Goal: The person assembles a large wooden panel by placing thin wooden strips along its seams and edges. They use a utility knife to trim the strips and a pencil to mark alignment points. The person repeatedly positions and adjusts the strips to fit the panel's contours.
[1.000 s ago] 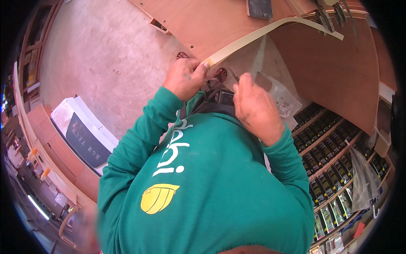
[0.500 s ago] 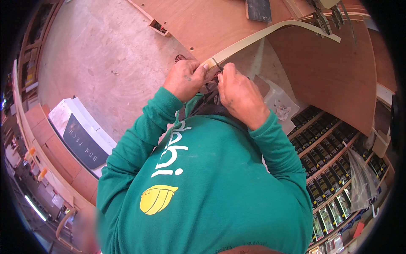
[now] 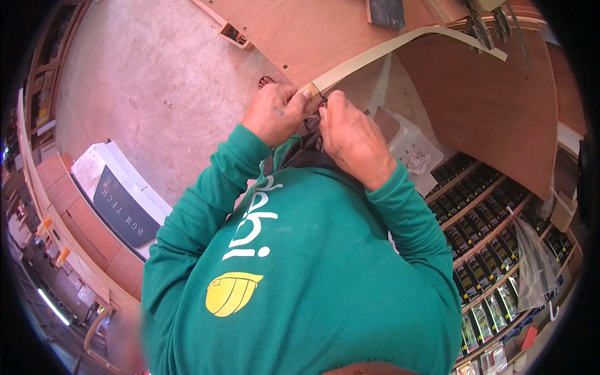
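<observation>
A long pale flexible strip (image 3: 365,60) curves along the near edge of a reddish-brown wooden panel (image 3: 306,37). My left hand (image 3: 273,117) is closed at the strip's near end, its thumb pressed on the wood-coloured tip. Just right of it, my right hand (image 3: 355,139) is closed round a thin dark tool (image 3: 321,94), most of which the fingers hide. The tool's slim end lies across the strip beside my left thumb. Whether it cuts into the strip I cannot tell. The strip's far end hangs loose near metal clamps (image 3: 481,31).
A dark block (image 3: 385,12) lies on the panel. To the right are a large upright brown board (image 3: 494,106), a translucent tray (image 3: 417,153) and racks of dark small packages (image 3: 481,250). A white and dark box (image 3: 119,194) stands left on the concrete floor (image 3: 162,75).
My right hand and the dark tool have shifted very slightly up and left against the strip. My left hand keeps its hold almost unmoved.
</observation>
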### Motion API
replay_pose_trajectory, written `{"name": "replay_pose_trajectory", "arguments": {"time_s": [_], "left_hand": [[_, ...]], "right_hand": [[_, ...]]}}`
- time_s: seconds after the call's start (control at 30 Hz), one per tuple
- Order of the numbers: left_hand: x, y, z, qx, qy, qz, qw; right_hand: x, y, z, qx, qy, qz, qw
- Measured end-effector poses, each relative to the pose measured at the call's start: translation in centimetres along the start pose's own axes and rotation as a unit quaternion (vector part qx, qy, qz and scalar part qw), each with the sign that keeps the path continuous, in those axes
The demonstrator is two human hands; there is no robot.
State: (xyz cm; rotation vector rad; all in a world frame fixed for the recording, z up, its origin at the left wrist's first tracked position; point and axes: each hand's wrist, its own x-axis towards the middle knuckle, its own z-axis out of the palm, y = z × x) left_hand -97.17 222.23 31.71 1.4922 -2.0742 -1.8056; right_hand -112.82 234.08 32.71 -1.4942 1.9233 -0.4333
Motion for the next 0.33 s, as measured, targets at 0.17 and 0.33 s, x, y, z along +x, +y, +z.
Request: {"name": "replay_pose_trajectory", "arguments": {"time_s": [0.17,0.33], "left_hand": [[0.0,0.0,0.1,0.002,0.005,-0.015,1.000],[0.3,-1.0,0.5,0.014,0.023,-0.004,1.000]], "right_hand": [[0.4,-0.5,-0.6,-0.019,-0.046,0.036,0.998],[0.6,-1.1,-0.9,-0.034,-0.067,0.067,0.995]]}}
